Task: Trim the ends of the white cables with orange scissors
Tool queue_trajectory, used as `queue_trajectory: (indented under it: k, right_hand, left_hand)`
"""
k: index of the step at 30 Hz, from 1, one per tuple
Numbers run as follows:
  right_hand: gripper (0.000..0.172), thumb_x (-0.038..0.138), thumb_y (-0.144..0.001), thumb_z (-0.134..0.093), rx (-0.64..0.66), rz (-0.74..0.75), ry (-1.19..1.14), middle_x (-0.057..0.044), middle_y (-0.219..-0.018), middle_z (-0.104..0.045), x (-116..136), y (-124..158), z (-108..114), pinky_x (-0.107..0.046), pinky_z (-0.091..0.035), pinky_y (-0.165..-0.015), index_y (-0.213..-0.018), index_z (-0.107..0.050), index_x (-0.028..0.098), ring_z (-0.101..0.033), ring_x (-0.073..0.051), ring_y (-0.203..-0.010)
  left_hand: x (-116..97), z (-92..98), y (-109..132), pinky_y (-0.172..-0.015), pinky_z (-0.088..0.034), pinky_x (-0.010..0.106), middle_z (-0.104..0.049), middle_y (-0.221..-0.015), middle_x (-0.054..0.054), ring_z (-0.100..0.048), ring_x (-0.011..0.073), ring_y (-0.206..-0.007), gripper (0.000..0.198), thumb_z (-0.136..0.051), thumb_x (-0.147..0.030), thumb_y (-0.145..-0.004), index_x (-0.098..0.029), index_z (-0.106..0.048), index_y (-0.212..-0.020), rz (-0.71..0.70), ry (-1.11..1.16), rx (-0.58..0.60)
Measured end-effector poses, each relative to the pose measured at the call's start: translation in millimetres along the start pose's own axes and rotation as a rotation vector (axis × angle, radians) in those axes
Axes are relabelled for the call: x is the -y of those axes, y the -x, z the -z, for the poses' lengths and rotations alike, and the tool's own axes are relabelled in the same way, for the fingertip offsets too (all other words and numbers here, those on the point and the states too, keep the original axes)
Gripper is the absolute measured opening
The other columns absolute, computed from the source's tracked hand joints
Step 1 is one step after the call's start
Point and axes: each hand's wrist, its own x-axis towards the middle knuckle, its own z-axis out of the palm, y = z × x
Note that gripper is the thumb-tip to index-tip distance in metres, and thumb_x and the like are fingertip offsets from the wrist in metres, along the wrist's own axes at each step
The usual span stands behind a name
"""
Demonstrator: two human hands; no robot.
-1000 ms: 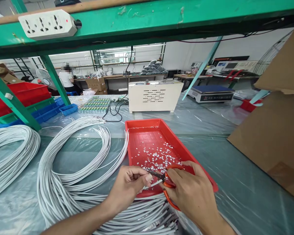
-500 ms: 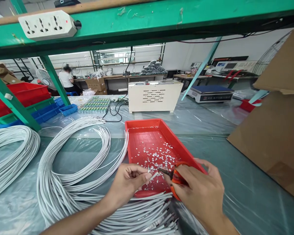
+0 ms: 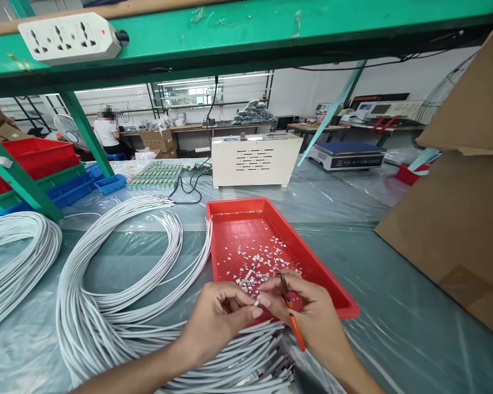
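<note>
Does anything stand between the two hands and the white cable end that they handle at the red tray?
Nothing visible does. The left hand pinches the cable end directly, and the right hand, which holds the scissors, has its fingertips right against it. Both are over the near edge of the red tray.

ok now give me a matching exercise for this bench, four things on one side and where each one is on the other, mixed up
Things
1. orange-handled scissors
2. white three-socket power strip
3. small white cable offcuts
4. end of a thin white cable

Places
A. fixed to the green beam overhead
B. scattered in the red plastic tray
C. pinched in the left hand
D. held in the right hand

Pairs: 1-D, 2-A, 3-B, 4-C
</note>
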Motion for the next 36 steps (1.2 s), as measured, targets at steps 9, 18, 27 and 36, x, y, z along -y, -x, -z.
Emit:
queue_trajectory:
  k: [9,18,27,36]
  right_hand:
    - [0.019,0.028,-0.065,-0.067,0.149,-0.168,-0.242,0.004,-0.055,-0.046,7.2,-2.5,-1.9,-0.020,-0.035,-0.049,-0.061,-0.054,0.016,-0.040,-0.009,-0.052]
    - [0.030,0.037,-0.061,-0.070,0.371,-0.390,-0.474,0.009,-0.047,-0.037,1.6,-4.0,-1.3,-0.018,-0.020,-0.041,-0.060,-0.049,0.017,-0.028,-0.005,-0.043]
    - [0.030,0.042,-0.064,-0.066,0.424,-0.456,-0.490,0.009,-0.041,-0.041,-4.9,-5.4,-4.3,-0.018,-0.025,-0.040,-0.062,-0.048,0.017,-0.034,-0.005,-0.037]
    - [0.023,0.023,-0.071,-0.056,-0.122,0.302,0.521,0.006,-0.049,-0.043,-5.7,-0.2,6.5,-0.034,-0.035,-0.079,-0.053,-0.042,0.020,-0.039,-0.010,-0.048]
  left_hand:
    - [-1.6,1.3,6.8,-0.051,-0.035,0.019,-0.061,-0.057,0.003,-0.048,0.0099,-0.052,0.016,-0.057,-0.018,-0.077,-0.010,-0.068,-0.068,-0.307,-0.303,0.016]
    - [8.9,2.7,9.9,-0.052,-0.038,0.020,-0.062,-0.060,0.008,-0.051,0.0114,-0.053,0.019,-0.052,-0.015,-0.080,-0.008,-0.069,-0.076,-0.485,-0.344,0.081]
    - [4.1,-1.5,6.9,-0.054,-0.041,0.019,-0.066,-0.063,0.005,-0.052,0.0106,-0.054,0.016,-0.056,-0.019,-0.078,-0.014,-0.071,-0.073,-0.256,-0.163,0.100]
    - [6.4,5.4,-4.7,-0.042,-0.034,0.018,-0.053,-0.051,-0.002,-0.044,0.0056,-0.039,0.026,-0.068,-0.034,-0.065,-0.008,-0.065,-0.065,0.100,0.193,0.016]
